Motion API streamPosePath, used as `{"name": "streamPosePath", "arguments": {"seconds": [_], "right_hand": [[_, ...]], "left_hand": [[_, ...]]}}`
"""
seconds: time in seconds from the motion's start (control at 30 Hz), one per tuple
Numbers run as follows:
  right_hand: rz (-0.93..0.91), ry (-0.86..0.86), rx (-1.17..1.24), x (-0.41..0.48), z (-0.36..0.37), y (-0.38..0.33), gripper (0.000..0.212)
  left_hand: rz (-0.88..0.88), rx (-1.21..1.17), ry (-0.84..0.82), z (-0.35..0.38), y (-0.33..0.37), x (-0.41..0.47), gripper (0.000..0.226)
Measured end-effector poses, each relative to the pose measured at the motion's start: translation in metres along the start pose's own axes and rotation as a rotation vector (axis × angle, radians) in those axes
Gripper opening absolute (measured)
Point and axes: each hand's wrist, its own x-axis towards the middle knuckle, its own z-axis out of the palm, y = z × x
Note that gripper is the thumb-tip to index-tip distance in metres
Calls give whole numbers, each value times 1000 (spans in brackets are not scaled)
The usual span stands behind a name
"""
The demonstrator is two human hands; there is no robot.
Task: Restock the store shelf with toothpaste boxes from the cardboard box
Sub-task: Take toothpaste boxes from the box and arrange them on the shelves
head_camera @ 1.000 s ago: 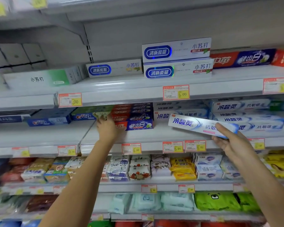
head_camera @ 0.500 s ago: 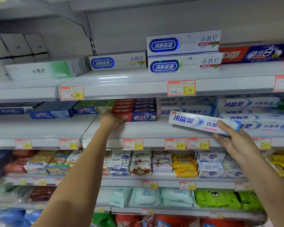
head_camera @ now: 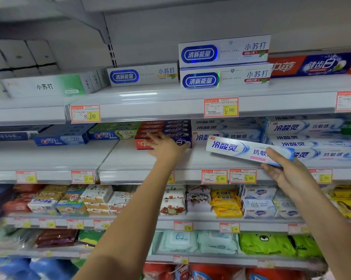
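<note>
Now right grip (head_camera: 287,172) pinches white-blue toothpaste box (head_camera: 237,148); left grip (head_camera: 166,147) flat-fingered on red stack (head_camera: 143,145).

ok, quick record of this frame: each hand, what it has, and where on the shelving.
left hand: fingers spread against the red and blue toothpaste stack, middle shelf
right hand: holds white and blue toothpaste box, tilted, in front of middle shelf
matching boxes: stacked on that shelf, behind the held box
cardboard box: not in view

Yellow soap packs (head_camera: 225,203), green bear pack (head_camera: 265,244), price tag (head_camera: 221,107).
</note>
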Motion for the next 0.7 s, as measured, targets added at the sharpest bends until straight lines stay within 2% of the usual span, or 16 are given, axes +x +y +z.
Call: {"name": "streamPosePath", "arguments": {"seconds": [0.1,0.23,0.7], "right_hand": [[3,-11,8,-1,0,-1,37],[-14,-31,-8,-3,0,-1,57],[26,-48,14,-7,-10,-8,21]], "left_hand": [[15,17,-24,9,11,-4,116],[-24,-3,-20,14,15,0,115],[-13,3,-20,16,12,1,104]]}}
